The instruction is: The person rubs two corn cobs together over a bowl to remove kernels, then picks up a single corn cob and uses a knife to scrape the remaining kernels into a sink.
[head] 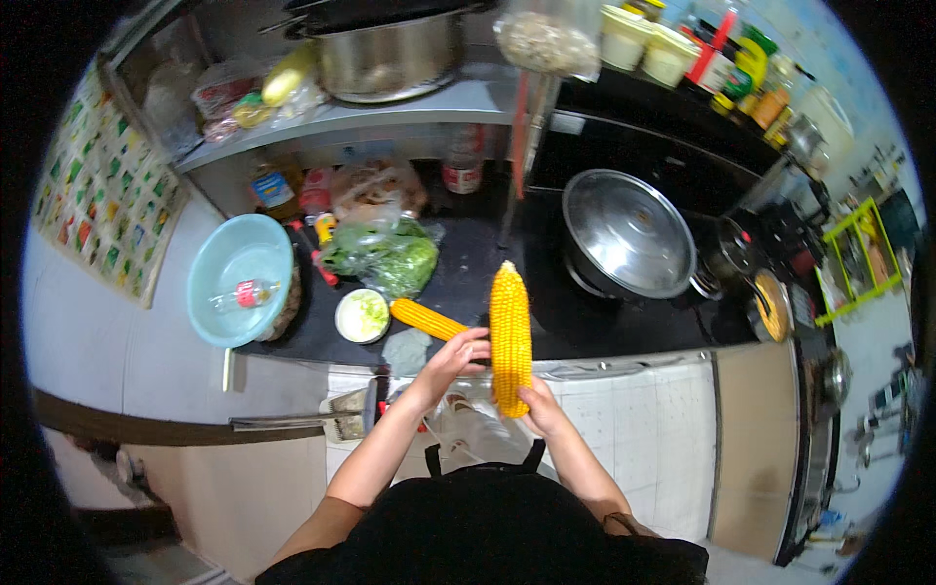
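Observation:
My right hand (pixel 540 406) grips the lower end of a husked yellow ear of corn (pixel 510 336), which points away from me over the counter's front edge. Just left of that ear, my left hand (pixel 457 360) has its fingers spread; whether the fingertips touch the corn I cannot tell. A second ear of corn (pixel 424 319) lies on the black counter beyond my left hand, its near end partly hidden. Beside its far end stands a white bowl (pixel 362 316) with chopped greens in it. A grey-green cloth (pixel 407 352) lies at the counter's edge.
At the left is a light blue basin (pixel 241 281) with a plastic bottle inside. Bagged leafy greens (pixel 387 256) lie behind the bowl. A lidded wok (pixel 629 234) sits on the stove at right. A metal shelf (pixel 439 102) overhangs the counter's back, bearing a large pot (pixel 387 58).

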{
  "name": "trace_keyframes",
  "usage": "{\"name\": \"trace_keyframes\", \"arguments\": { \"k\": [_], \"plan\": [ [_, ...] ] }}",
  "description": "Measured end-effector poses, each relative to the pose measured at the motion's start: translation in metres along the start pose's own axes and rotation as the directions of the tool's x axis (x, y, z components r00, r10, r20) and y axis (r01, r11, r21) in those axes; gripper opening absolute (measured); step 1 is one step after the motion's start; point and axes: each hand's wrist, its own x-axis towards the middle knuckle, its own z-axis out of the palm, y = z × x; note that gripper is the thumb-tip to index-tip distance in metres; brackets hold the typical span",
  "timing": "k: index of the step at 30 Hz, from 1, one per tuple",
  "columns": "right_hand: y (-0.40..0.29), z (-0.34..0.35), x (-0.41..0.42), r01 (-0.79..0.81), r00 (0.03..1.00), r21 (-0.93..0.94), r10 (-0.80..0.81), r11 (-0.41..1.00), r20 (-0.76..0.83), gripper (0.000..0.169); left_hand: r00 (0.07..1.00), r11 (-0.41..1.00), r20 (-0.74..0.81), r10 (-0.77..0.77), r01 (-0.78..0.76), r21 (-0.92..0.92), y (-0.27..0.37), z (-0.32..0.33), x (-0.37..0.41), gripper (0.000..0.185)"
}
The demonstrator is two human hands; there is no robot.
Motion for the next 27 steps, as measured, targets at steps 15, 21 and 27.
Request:
{"name": "trace_keyframes", "arguments": {
  "k": [15, 21, 27],
  "plan": [
    [-0.071, -0.054, -0.188, 0.128, 0.990, -0.035, -0.126, 0.991, 0.061, 0.057, 0.950, 0.989, 0.297, 0.098, -0.127, 0.080, -0.027, 0.255, 0.026, 0.044],
    [-0.129, -0.171, -0.297, 0.308, 0.918, -0.338, -0.371, 0.889, -0.141, 0.047, 0.884, 0.680, 0.358, 0.300, -0.461, 0.570, -0.059, 0.409, 0.062, 0.046],
    [-0.184, -0.265, -0.427, 0.391, 0.614, -0.524, -0.639, 0.757, -0.464, 0.031, 0.812, 0.465, 0.498, 0.306, -0.583, 0.666, -0.127, 0.535, 0.116, 0.046]
  ]
}}
